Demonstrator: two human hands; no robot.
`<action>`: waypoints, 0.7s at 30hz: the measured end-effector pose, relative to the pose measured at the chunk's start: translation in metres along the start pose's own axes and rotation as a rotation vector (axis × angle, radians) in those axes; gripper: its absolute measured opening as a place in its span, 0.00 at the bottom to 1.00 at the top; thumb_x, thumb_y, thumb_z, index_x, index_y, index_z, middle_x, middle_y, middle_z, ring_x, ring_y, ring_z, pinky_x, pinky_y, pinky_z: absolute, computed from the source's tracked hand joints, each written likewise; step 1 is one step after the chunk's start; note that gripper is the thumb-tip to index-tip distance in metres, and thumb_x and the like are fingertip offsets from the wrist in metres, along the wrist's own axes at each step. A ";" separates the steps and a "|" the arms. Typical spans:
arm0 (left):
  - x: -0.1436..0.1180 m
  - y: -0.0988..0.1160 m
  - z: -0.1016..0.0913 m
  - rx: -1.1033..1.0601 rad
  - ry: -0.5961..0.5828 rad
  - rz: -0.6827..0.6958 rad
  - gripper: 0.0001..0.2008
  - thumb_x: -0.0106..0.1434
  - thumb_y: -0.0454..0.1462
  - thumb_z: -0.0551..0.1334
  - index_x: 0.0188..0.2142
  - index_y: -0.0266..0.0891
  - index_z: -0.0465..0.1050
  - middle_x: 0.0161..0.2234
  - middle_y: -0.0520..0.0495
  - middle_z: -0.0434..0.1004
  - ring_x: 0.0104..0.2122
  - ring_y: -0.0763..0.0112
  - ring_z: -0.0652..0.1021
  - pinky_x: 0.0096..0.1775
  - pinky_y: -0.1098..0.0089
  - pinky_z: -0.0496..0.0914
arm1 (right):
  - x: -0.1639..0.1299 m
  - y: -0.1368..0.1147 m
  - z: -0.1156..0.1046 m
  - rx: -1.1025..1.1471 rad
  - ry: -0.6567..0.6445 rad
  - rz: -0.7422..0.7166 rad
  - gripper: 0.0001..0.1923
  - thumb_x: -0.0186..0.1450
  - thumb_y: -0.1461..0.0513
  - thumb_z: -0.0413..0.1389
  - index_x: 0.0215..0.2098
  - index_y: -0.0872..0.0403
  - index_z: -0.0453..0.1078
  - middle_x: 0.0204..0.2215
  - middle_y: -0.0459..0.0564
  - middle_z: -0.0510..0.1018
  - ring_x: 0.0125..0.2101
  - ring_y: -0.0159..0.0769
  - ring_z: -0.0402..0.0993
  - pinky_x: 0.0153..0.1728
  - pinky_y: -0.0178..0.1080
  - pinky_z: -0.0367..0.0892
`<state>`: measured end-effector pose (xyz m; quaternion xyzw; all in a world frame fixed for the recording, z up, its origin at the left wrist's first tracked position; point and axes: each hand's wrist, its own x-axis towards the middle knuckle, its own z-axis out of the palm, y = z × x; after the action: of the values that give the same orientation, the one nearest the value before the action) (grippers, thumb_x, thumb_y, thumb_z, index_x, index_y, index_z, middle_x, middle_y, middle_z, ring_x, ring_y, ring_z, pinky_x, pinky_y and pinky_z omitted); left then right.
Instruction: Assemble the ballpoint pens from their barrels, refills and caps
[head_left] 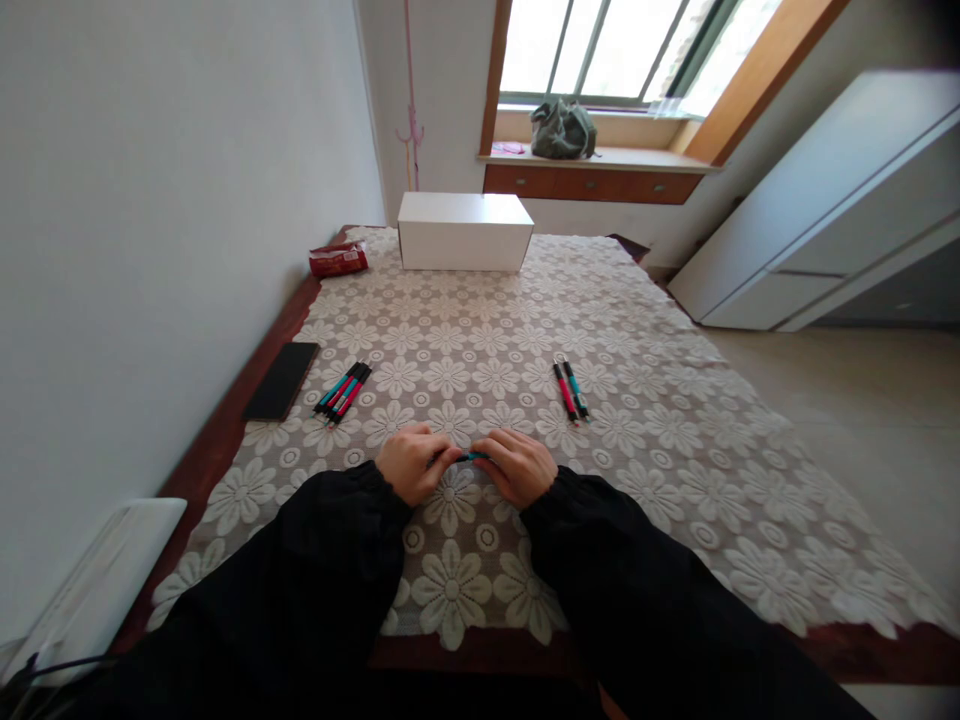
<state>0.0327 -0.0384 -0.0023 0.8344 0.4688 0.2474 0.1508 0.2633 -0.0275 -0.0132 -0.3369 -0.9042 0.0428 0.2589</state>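
Teal-and-black slim pen (pixel 471 457), one, lies crosswise between both hands near the front of the worktop, just above the white floral lace cloth (pixel 480 590). Left hand (pixel 411 464) pinches its left end, fingers curled tight; right hand (pixel 517 466) grips the right end, fingers closed over it, so only a short middle stretch shows. Both arms in black sleeves fill the near edge.

Further out, left: a fanned bundle of pink, teal and black pens (pixel 343 391), roughly five, exact count unclear as they overlap. Right: two pens side by side, one pink, one teal (pixel 571 391), with a small clear ring at their far tip. These groups sit well apart from the hands.

Left margin: one flat black phone (pixel 281 380) on the bare dark wood edge (pixel 217 440). Near left corner: a white flat slab (pixel 97 580), identity unclear.

Far end: one red crumpled snack packet (pixel 338 259) and one white rectangular box (pixel 463 231). Beyond, a grey-green bag (pixel 562 130) on the wooden windowsill (pixel 600 158).
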 end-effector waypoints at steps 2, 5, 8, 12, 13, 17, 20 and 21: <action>0.001 0.000 0.000 0.013 -0.010 0.000 0.17 0.73 0.43 0.57 0.29 0.40 0.77 0.25 0.48 0.75 0.31 0.66 0.76 0.36 0.67 0.69 | -0.001 0.000 0.000 0.009 -0.011 0.009 0.10 0.75 0.60 0.49 0.42 0.52 0.72 0.34 0.49 0.78 0.35 0.36 0.74 0.37 0.37 0.66; 0.001 -0.001 -0.001 -0.056 -0.001 0.022 0.10 0.70 0.43 0.62 0.39 0.41 0.78 0.31 0.49 0.80 0.35 0.65 0.78 0.39 0.66 0.71 | -0.002 0.000 0.001 0.024 -0.025 0.039 0.09 0.75 0.61 0.49 0.43 0.52 0.71 0.34 0.49 0.78 0.32 0.35 0.74 0.34 0.36 0.66; 0.001 -0.002 0.000 -0.095 0.004 0.063 0.09 0.66 0.42 0.66 0.43 0.42 0.77 0.35 0.49 0.82 0.38 0.64 0.78 0.42 0.65 0.72 | -0.003 0.000 0.001 0.030 -0.016 0.045 0.10 0.75 0.60 0.49 0.46 0.52 0.72 0.36 0.50 0.79 0.35 0.37 0.75 0.36 0.38 0.67; 0.001 -0.002 0.000 -0.064 0.009 0.107 0.06 0.69 0.39 0.63 0.36 0.41 0.77 0.33 0.48 0.82 0.37 0.64 0.78 0.42 0.63 0.73 | -0.002 -0.002 0.001 -0.009 -0.009 0.018 0.14 0.76 0.59 0.47 0.51 0.53 0.73 0.35 0.51 0.79 0.36 0.39 0.74 0.39 0.40 0.68; 0.001 -0.002 0.000 -0.068 0.014 0.114 0.06 0.68 0.40 0.64 0.36 0.41 0.77 0.33 0.48 0.82 0.37 0.64 0.78 0.42 0.63 0.73 | -0.002 -0.003 0.001 -0.019 -0.013 0.016 0.15 0.76 0.59 0.47 0.51 0.54 0.73 0.34 0.51 0.79 0.36 0.39 0.73 0.39 0.41 0.68; 0.001 0.001 -0.002 -0.121 0.066 0.107 0.07 0.66 0.40 0.66 0.43 0.42 0.77 0.36 0.49 0.82 0.38 0.64 0.78 0.43 0.64 0.73 | -0.001 -0.003 0.000 -0.040 -0.036 0.021 0.16 0.76 0.58 0.47 0.51 0.53 0.75 0.33 0.51 0.78 0.35 0.39 0.73 0.38 0.41 0.69; 0.000 0.002 -0.003 -0.126 0.075 0.101 0.05 0.68 0.40 0.65 0.39 0.42 0.77 0.34 0.49 0.82 0.37 0.65 0.78 0.42 0.66 0.73 | -0.001 -0.002 0.000 -0.035 -0.039 0.010 0.15 0.76 0.57 0.48 0.49 0.53 0.75 0.34 0.51 0.78 0.36 0.39 0.72 0.39 0.41 0.68; 0.000 0.002 -0.003 -0.116 0.071 0.095 0.06 0.68 0.41 0.64 0.38 0.42 0.78 0.33 0.49 0.82 0.37 0.65 0.78 0.42 0.66 0.72 | -0.001 -0.002 0.000 -0.033 -0.036 0.005 0.15 0.76 0.57 0.48 0.48 0.52 0.75 0.33 0.51 0.78 0.36 0.39 0.72 0.39 0.41 0.68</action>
<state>0.0329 -0.0390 0.0008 0.8364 0.4184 0.3105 0.1704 0.2627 -0.0296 -0.0135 -0.3427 -0.9084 0.0345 0.2370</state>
